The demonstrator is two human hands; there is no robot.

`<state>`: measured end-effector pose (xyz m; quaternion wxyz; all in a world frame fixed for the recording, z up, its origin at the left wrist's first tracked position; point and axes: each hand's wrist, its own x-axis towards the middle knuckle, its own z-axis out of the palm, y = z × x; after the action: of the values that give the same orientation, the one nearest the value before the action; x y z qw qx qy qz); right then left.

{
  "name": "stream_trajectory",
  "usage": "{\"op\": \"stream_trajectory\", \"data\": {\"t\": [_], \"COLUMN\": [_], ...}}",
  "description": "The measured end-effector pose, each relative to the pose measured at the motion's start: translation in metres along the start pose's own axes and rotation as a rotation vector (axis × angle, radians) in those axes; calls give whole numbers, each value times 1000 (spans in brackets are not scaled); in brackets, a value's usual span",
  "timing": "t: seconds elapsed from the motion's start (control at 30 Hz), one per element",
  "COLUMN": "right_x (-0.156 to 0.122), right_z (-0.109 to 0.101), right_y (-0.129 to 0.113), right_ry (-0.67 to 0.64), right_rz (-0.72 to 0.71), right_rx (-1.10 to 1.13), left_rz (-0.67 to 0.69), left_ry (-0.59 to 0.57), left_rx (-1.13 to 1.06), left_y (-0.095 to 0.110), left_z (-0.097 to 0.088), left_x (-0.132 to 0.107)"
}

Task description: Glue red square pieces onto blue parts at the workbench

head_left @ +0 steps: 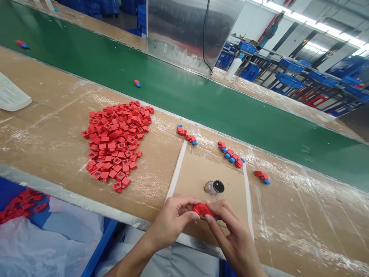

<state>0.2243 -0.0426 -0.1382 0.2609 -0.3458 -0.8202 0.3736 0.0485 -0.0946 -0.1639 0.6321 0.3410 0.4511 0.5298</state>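
Observation:
Between my two hands is a small red plastic piece (202, 209) with a bit of blue at its right end. My left hand (175, 217) pinches its left side between thumb and fingers. On the other side my right hand (230, 227) grips it the same way, its fingertips covering part of the piece. Just beyond my fingers a small clear jar with a black round top (218, 186) stands on a cardboard sheet (198, 165). To the left lies a big heap of red plastic pieces (115, 138). Several red-and-blue assembled pieces (230, 156) lie in a row along the far table edge.
A green conveyor belt (178, 100) runs beyond the table, carrying a red-and-blue piece (137, 83). Behind it stand a metal panel (187, 34) and a white bottle (234, 67). A blue bin (100, 246) with plastic film and red parts sits at lower left.

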Motion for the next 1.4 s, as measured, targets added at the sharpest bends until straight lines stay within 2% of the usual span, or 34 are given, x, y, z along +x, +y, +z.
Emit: {"op": "stream_trajectory", "data": {"t": [0.27,0.37,0.57,0.67,0.8,0.93,1.17,1.3,1.4], "right_x": [-3,0,-4,-9,-13,-14,-14,-11,-9], "right_z": [2,-1,-1,2,5,7,6,7,10], "right_y": [5,8,12,13,15,14,15,14,4], "right_ry": [-71,-69,93,141,71,14,-104,-97,-51], "right_rz": [10,9,-45,-54,-53,-36,-18,-27,-17], "right_rx": [45,41,-20,-62,-59,-20,-19,-43,-113], "left_rz": [3,14,-14,-59,-83,-82,-78,-57,-22], "left_ry": [-27,-57,9,-49,-135,-162,-190,-194,-177], "left_rx": [150,129,84,137,215,323,388,429,464], "left_y": [-4,-4,-2,-1,2,3,4,6,5], "left_z": [-2,-1,4,3,2,1,0,-2,-2], "left_x": [-1,0,2,2,1,0,-1,-2,0]}}
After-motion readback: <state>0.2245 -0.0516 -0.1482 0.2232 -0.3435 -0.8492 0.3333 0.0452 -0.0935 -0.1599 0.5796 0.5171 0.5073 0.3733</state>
